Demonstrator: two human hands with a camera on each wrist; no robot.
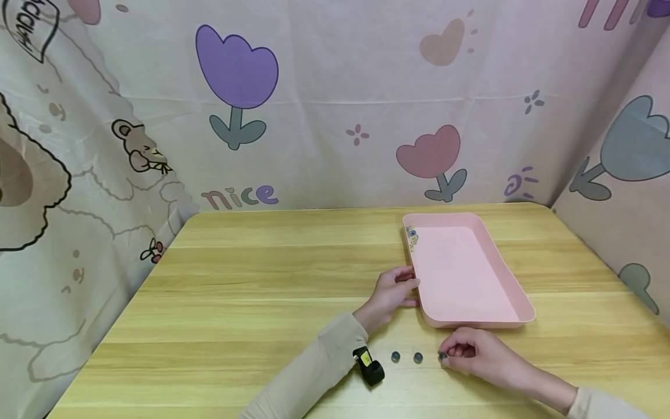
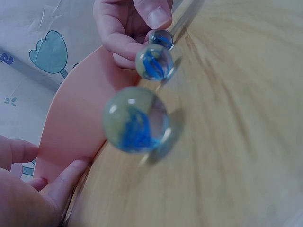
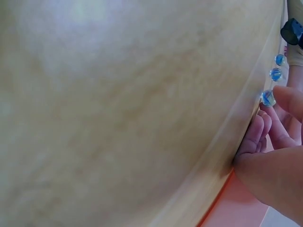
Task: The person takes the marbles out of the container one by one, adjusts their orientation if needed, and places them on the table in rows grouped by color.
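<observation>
My right hand pinches a glass marble between thumb and index finger, low at the tabletop just in front of the pink tray. In the right wrist view this marble is clear with blue inside. Two more marbles, a middle one and a left one, lie in a row to its left. My left hand holds the tray's left side near the front corner, a fingertip at the rim. In the left wrist view the nearest marble shows blue swirls.
The wooden table carries the tray toward its right side. A small cluster of decorations sits on the tray's left wall. A black wrist device is on the left sleeve, close to the marbles. Printed cloth hangs behind the table.
</observation>
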